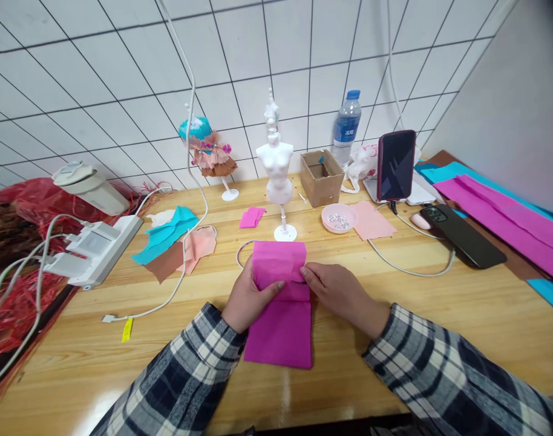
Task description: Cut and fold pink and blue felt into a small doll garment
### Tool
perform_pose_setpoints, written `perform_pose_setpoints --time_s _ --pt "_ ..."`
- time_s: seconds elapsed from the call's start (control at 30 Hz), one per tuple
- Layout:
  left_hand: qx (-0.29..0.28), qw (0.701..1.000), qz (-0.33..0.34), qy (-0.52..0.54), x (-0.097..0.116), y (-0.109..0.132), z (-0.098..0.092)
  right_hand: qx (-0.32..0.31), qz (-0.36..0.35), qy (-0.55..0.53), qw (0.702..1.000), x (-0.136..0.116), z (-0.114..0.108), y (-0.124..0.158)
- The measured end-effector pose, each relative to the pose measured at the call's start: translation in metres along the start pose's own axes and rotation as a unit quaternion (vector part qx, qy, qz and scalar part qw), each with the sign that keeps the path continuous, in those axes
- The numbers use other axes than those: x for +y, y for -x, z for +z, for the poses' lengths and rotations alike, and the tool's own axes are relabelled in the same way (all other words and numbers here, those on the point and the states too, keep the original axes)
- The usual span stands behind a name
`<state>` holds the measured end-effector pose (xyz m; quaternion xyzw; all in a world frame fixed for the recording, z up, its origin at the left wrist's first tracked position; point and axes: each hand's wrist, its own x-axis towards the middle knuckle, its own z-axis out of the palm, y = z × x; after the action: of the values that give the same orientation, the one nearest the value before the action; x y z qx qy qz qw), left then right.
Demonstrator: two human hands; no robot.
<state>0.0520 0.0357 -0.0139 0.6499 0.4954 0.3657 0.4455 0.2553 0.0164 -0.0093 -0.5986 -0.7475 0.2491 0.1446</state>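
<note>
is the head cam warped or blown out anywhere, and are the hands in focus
Head view: strong wide-angle warp, the wall tiles bow and splay outward; pale glare streaks on the wooden table near the bottom edge; a dark vignette in the top right corner; the left hand, the right hand and the magenta cloth look sharp.

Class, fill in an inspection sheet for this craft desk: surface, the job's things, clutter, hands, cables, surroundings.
Surface: wooden table, glossy, crowded along the back.
Job's things: magenta cloth, folded, lying flat in front of the white mannequin.
Clutter: scraps, box, dish, bottle, standing phone, black phone.
Hands: left hand and right hand both pinch the magenta cloth's fold.
Cables: white cable curves past the phones; power strip at left, plugs in.
Surroundings: tiled wall behind; red raffia at left.
</note>
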Motion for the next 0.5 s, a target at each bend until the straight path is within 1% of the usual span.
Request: perform_pose_setpoints --time_s 0.17,0.5 --pt "0.001 1.000 -0.007 0.004 -0.0008 0.0006 0.0016 0.012 0.001 -0.004 1.000 -0.0020 0.0024 0.0008" --pt "0.005 1.000 0.000 0.006 -0.0010 0.0027 0.0054 -0.003 0.022 0.021 1.000 -0.0061 0.0013 -0.0002"
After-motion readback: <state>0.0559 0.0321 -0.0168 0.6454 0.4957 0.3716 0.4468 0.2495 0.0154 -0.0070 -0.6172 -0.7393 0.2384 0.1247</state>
